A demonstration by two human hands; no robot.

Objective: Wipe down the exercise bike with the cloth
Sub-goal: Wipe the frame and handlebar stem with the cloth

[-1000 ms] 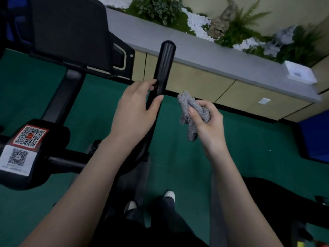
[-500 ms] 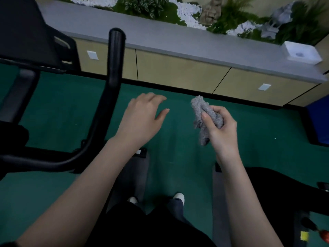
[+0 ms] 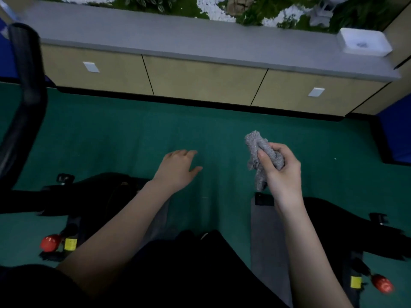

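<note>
Moving off the black handlebar (image 3: 24,96) it was gripping a second ago, the left hand (image 3: 178,170) is now hovering over the green carpet (image 3: 133,134), well apart from the bar, which is sitting blurred at the far left edge as the view is swinging rightward. Its fingers are lying loose and slightly spread, holding nothing. The right hand (image 3: 282,172) is staying much where it was, gripping the grey cloth (image 3: 260,158) bunched in its curled fingers, the thumb pressing across the front. One end of the cloth is poking up above the fingers and the other is dangling below the hand; it is touching no part of the bike. A dark mass (image 3: 93,192) under the left forearm is probably the bike's frame, though it is too dim to be sure, and a red knob (image 3: 50,242) is showing beside it. Beyond the carpet, beige cabinets (image 3: 200,78) are running under a grey ledge (image 3: 178,36) carrying a white dish (image 3: 362,42)
</note>
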